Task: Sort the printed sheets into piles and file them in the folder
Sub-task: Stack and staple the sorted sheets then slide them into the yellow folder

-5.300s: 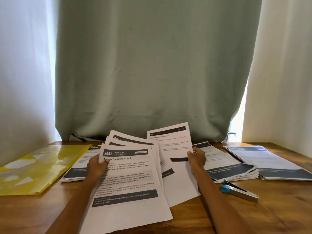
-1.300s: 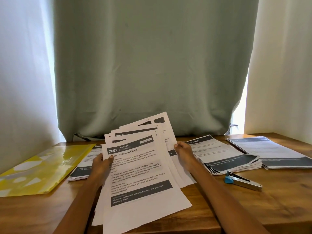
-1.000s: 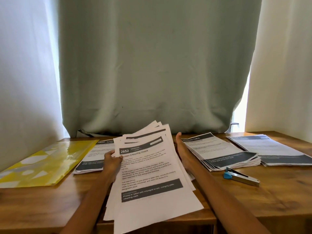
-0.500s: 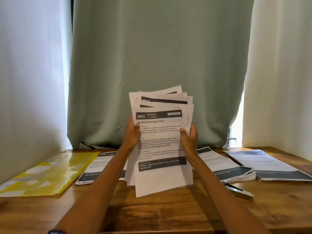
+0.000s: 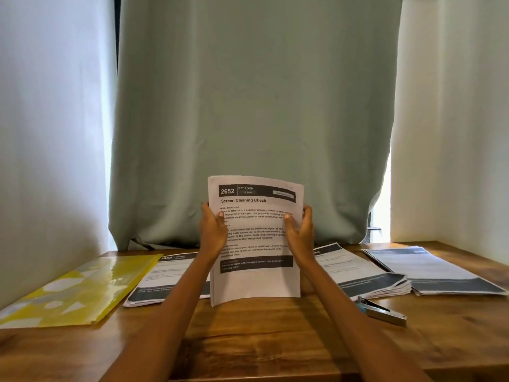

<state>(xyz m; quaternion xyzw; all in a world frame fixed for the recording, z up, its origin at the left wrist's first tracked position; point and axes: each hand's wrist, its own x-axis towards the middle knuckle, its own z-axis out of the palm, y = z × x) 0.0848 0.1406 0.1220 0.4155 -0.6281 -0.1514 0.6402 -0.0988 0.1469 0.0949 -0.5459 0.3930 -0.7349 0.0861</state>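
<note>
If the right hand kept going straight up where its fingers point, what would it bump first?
Probably nothing: above the right hand, gripping the stack of sheets, only the green curtain shows, seemingly hanging farther back.

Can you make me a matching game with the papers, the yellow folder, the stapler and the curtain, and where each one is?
Things:
1. held stack of sheets
2. yellow folder
3. stapler
4. green curtain

Places:
A. behind the table
B. lying at the table's left end
C. upright between the left hand and right hand
D. on the table beside the right forearm

Pairs: 1-C, 2-B, 3-D, 4-A
</note>
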